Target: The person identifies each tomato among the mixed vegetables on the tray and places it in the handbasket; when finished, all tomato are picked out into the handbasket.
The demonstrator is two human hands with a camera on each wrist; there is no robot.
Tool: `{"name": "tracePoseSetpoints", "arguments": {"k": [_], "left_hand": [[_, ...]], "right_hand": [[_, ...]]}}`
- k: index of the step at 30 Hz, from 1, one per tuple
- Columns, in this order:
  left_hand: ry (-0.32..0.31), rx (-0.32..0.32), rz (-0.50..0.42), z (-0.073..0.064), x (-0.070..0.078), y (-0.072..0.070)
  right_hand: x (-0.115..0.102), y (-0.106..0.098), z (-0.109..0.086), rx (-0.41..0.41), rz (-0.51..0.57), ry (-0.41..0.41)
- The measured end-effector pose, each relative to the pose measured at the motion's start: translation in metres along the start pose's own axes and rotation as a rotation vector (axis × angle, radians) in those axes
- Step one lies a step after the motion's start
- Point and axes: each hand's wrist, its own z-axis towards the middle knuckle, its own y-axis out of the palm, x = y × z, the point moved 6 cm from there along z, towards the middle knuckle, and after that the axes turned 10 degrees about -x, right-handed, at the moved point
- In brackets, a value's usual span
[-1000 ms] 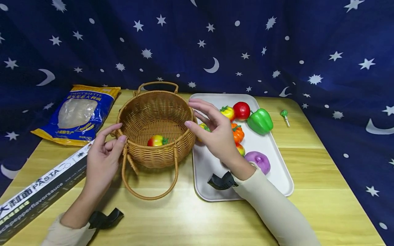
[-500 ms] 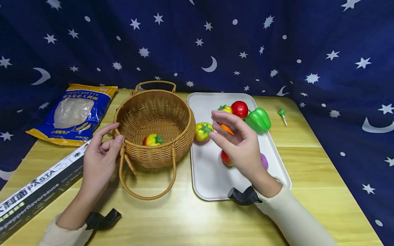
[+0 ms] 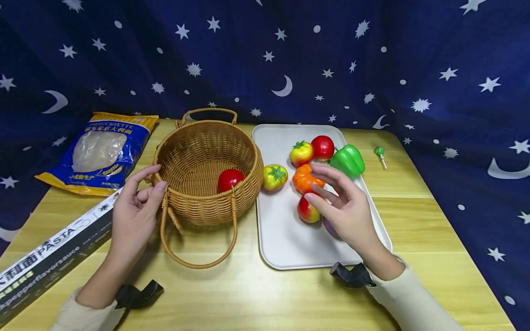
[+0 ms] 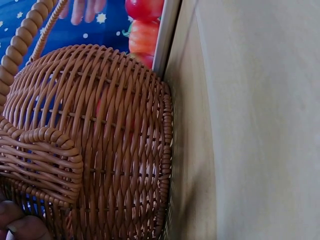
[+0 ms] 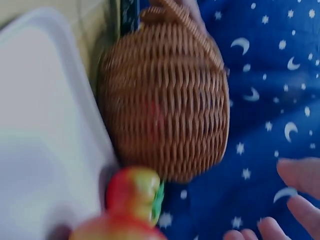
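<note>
My left hand [image 3: 138,211] has thumb and index pinching the left rim of the wicker basket [image 3: 207,204], which stands left of the tray [image 3: 281,246]. Right hand [image 3: 345,207] is released, fingers loosely bent over the right half of the tray, nothing in them. Closest in view: orange pumpkin [image 3: 304,179], red-yellow fruit [image 3: 307,210]; can't tell if fingertips touch the pumpkin. A red ball [image 3: 230,180] sits in the basket, right side. Yellow fruit [image 3: 275,178] is at the tray's left edge, just beside the basket. My read on technique: light pinch on the rim, enough to stop tipping; right thumb and fingers on opposite sides of one piece, straight lift so neighbours don't roll, then in over the right rim, lowered rather than dropped
</note>
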Motion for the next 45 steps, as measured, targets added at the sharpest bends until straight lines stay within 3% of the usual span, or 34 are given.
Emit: {"name": "tracePoseSetpoints", "arguments": {"k": [11,17,23,32,45], "left_hand": [[-0.003,0.004,0.01,0.0,-0.001,0.0],[0.011,-0.006,-0.017,0.0,0.0,0.0],[0.026,-0.017,-0.027,0.001,0.001,0.0],[0.005,-0.01,0.019,-0.001,0.001,0.0],[0.009,-0.009,0.004,-0.001,0.0,0.0]], "right_hand": [[0.03,-0.031,0.004,-0.207,-0.321,0.146],[0.042,-0.033,0.004,-0.299,-0.361,0.131],[0.051,-0.033,0.003,-0.334,-0.452,0.124],[0.055,-0.035,0.001,-0.353,-0.48,0.167],[0.061,-0.032,-0.002,-0.437,-0.482,0.199]]}}
